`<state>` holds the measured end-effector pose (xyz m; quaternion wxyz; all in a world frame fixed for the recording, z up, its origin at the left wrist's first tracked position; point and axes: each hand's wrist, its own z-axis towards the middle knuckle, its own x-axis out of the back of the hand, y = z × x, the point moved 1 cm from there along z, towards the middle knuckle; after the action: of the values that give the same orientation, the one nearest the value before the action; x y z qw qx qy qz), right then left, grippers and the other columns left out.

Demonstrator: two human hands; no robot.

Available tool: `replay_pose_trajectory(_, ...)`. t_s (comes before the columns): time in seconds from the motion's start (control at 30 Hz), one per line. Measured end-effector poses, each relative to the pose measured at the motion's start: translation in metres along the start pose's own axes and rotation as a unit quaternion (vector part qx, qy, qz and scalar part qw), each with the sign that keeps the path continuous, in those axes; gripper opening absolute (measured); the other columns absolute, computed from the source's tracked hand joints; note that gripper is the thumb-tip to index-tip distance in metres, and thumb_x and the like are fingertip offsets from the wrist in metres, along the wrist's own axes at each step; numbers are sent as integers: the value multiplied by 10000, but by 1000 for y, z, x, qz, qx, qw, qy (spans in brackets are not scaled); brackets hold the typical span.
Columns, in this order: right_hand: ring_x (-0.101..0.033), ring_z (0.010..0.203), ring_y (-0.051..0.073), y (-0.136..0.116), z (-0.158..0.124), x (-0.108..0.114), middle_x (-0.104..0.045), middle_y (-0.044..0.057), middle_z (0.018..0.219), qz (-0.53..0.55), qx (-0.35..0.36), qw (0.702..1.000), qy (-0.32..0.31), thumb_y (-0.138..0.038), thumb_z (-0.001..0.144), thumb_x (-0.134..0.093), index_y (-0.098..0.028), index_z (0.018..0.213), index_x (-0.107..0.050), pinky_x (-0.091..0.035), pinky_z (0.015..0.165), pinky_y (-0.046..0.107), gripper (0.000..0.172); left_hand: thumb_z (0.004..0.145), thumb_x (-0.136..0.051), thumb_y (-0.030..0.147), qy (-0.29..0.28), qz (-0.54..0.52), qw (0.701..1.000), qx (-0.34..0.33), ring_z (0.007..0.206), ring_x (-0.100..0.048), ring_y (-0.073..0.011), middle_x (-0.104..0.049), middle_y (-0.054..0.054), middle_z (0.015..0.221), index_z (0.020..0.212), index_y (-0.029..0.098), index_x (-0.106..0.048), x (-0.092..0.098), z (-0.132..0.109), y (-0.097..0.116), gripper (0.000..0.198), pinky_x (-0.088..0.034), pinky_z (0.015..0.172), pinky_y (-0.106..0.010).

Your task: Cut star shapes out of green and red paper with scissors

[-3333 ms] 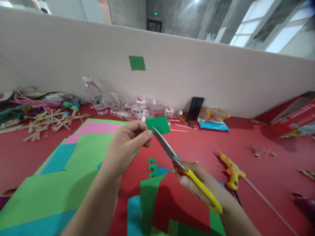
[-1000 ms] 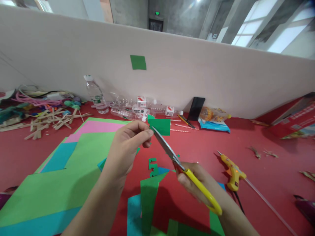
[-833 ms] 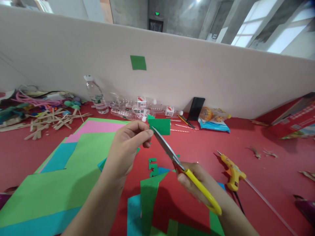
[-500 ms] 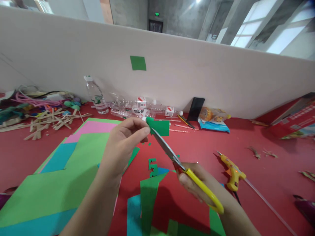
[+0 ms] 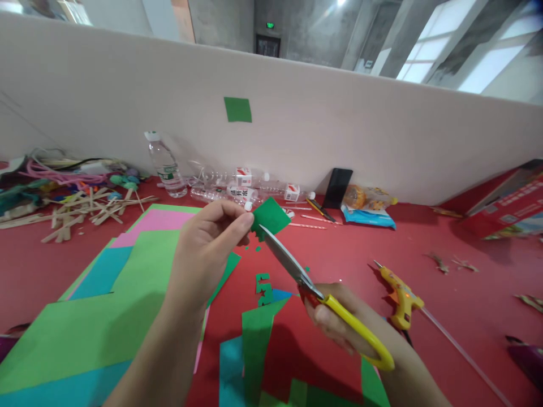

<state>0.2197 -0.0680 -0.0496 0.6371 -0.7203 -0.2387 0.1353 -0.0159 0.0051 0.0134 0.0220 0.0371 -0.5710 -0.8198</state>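
My left hand (image 5: 210,249) pinches a small dark green paper piece (image 5: 271,216) in the air above the red table (image 5: 445,305). My right hand (image 5: 339,322) grips yellow-handled scissors (image 5: 322,294). Their blades point up and left, and the tip meets the lower edge of the green piece. Small green offcuts (image 5: 263,282) lie on the table below the blades. A green paper strip (image 5: 254,345) lies under my right wrist.
Stacked green, blue and pink paper sheets (image 5: 106,305) cover the near left. A yellow glue gun (image 5: 401,299) lies to the right. Plastic bottles (image 5: 229,189), a phone (image 5: 337,187) and a snack bag (image 5: 369,206) line the partition wall. Wooden sticks (image 5: 80,209) are heaped at far left.
My left hand turned the green piece, which now tilts. The scissors drew back slightly toward me and their handle dropped lower. A tiny green scrap has come off near the blade tip.
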Motion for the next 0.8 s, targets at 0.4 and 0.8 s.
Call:
replay_pose_trajectory(0.4, -277, 438, 77, -8, 0, 4, -338, -93, 534, -24, 3, 1000, -1, -834, 918, -517, -246, 704, -367, -188, 413, 235, 642, 882, -662, 212, -24, 54, 998, -11, 579, -588, -125, -619, 26, 602, 720, 220, -676, -5, -3, 7, 163, -505, 575, -251)
replay_pose_trajectory(0.8, -240, 510, 100, -4, 3, 1, -285, -85, 580, -44, 19, 999, 15, -859, 909, -497, -251, 714, -360, -152, 479, 273, 653, 870, -679, 209, -42, 68, 997, -9, 582, -596, -112, -631, 34, 622, 728, 219, -694, -1, 0, 6, 143, -496, 561, -223)
